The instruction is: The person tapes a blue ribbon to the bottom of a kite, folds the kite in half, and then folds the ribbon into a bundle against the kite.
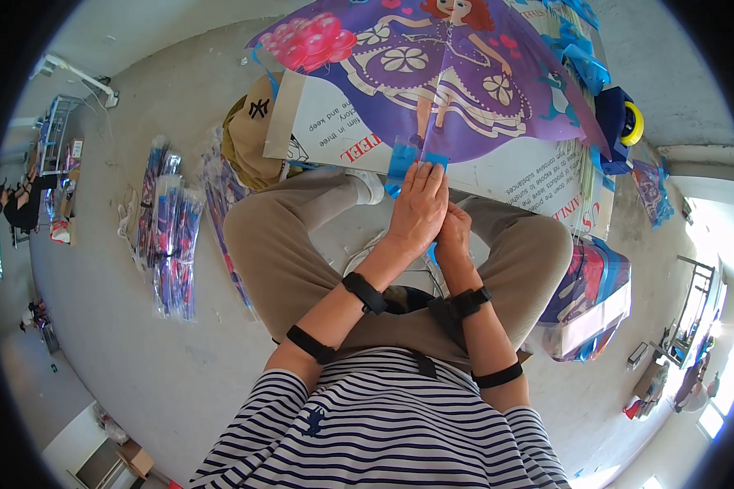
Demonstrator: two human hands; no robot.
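A purple kite [465, 77] printed with a red-haired cartoon figure and pink balloons is spread over a printed white board [334, 122] in front of me. At its near edge lies a blue strip [402, 159]. My left hand [418, 204] rests on this strip with its fingers stretched out flat. Close against it, my right hand [455, 232] has its fingers curled together at the board's near edge. What those fingers hold, if anything, is hidden; a bit of blue shows below them.
Wrapped kite bundles [171, 244] lie on the floor at left. At right is a clear bag [587, 301] of colourful items. A dark blue tape dispenser with a yellow wheel [630, 124] and blue ribbons [577, 55] are at the board's right. A khaki cap [249, 134] is beside its left edge.
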